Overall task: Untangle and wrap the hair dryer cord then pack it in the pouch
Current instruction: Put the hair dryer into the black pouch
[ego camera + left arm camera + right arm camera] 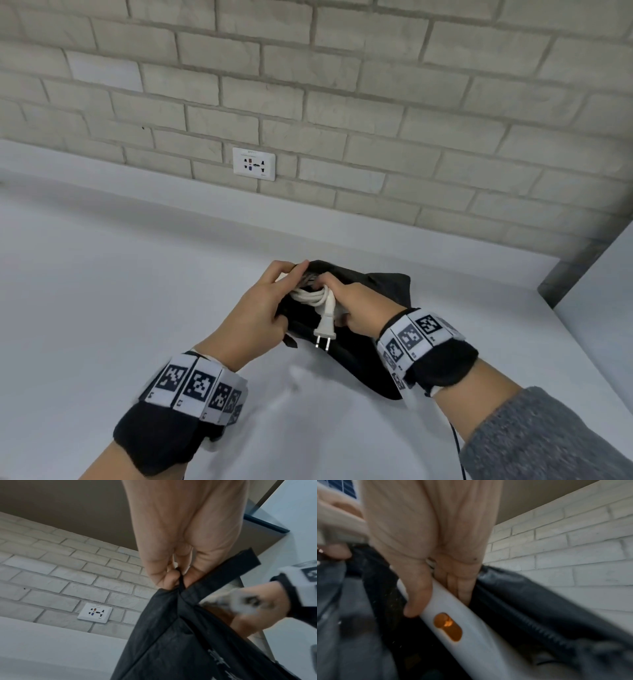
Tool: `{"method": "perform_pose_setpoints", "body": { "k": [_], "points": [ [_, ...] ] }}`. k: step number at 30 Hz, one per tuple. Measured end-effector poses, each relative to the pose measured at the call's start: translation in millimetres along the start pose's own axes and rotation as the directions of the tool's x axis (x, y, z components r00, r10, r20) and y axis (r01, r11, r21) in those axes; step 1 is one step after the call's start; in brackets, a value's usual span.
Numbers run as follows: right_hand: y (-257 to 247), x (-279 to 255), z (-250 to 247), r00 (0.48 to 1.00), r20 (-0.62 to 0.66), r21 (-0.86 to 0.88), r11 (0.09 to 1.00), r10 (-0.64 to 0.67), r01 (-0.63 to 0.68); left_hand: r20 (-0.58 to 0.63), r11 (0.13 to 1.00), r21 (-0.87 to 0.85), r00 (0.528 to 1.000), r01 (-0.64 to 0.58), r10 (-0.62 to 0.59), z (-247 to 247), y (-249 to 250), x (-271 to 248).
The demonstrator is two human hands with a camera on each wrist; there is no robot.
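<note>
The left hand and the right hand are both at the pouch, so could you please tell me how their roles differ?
The left hand pinches the rim of the black pouch, holding its mouth open; the right hand grips the white hair dryer and reaches into that mouth. The left hand touches only fabric, while the right hand lies against the wrapped cord, whose plug hangs outside. Both wear marker-tagged wrist bands above the white counter.

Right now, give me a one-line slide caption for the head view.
Left hand holds the black pouch open while the right hand pushes in the dryer's coiled white cord, plug still outside.
</note>
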State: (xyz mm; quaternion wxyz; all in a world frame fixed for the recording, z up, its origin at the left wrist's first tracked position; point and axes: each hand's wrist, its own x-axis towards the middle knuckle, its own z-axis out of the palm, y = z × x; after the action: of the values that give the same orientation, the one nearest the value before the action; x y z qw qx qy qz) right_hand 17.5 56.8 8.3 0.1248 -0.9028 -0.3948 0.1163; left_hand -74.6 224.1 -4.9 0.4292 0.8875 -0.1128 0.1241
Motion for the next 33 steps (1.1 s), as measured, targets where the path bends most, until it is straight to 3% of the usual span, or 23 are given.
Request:
{"method": "perform_pose_setpoints", "body": {
  "k": [3,9,12,14,15,17,19,21,24,26,29,31,32,33],
  "points": [
    [-1.7,11.2,8.2,0.996,0.034,-0.12,0.99,0.085,-0.08,-0.003,1.0,0.023,1.0,-0.021,0.021,6.2,2.3,0.0],
    [6.2,38.6,24.1,0.949,0.069,-0.166,0.942,0.308,-0.293,0.084,0.998,-0.052,0.995,-0.047,0.051,6.5,5.3,-4.9],
    [54.8,65.2,51.1,0.943,0.058,-0.237,0.922,0.328,-0.307,0.108,0.999,-0.016,0.993,-0.036,0.038,4.5,-0.3,-6.6],
    [123.4,96.2,75.9,0.967,0.072,-0.406,0.893,0.244,-0.195,0.108,1.0,0.007,0.994,0.001,-0.001,4.6,-7.3,-6.1],
    [128.3,97.0,78.9,0.96,0.107,-0.384,0.902,0.258,-0.199,0.107,0.999,-0.002,0.994,0.036,-0.035,4.4,-9.7,-5.6],
    [57.0,57.2,53.2,0.905,0.198,-0.272,0.908,0.377,-0.318,0.143,0.996,0.004,0.986,0.088,-0.087,3.2,-12.8,-5.1],
    [18.4,22.7,31.7,0.92,0.244,-0.271,0.932,0.307,-0.24,0.256,0.995,0.069,0.963,0.066,-0.081,2.1,-14.2,-4.6],
    [-9.1,-15.0,8.6,0.934,0.289,-0.186,0.969,0.212,-0.162,0.387,0.993,0.12,0.92,0.021,-0.066,3.2,-14.6,-3.3],
    [-5.9,-62.6,-20.9,0.916,0.363,-0.052,0.985,0.173,-0.166,0.542,0.982,0.165,0.824,0.09,-0.167,9.6,-18.5,0.3],
    [17.4,-89.3,-34.7,0.9,0.358,0.026,0.961,0.247,-0.274,0.614,0.956,0.279,0.748,0.094,-0.252,15.5,-19.3,3.3],
    [56.2,-116.3,-41.4,0.873,0.202,0.109,0.875,0.445,-0.471,0.709,0.865,0.499,0.595,-0.045,-0.378,26.4,-13.1,12.4],
    [82.4,-123.4,-30.7,0.788,0.107,0.096,0.782,0.607,-0.615,0.734,0.803,0.587,0.485,-0.1,-0.476,34.3,-6.0,16.9],
    [94.9,-125.3,-22.3,0.73,0.103,0.095,0.723,0.676,-0.684,0.718,0.773,0.625,0.468,-0.11,-0.515,38.0,-2.7,19.2],
    [104.5,-126.5,-13.2,0.678,0.128,0.109,0.669,0.724,-0.735,0.691,0.742,0.66,0.48,-0.113,-0.541,41.4,-0.4,20.8]
  ]
}}
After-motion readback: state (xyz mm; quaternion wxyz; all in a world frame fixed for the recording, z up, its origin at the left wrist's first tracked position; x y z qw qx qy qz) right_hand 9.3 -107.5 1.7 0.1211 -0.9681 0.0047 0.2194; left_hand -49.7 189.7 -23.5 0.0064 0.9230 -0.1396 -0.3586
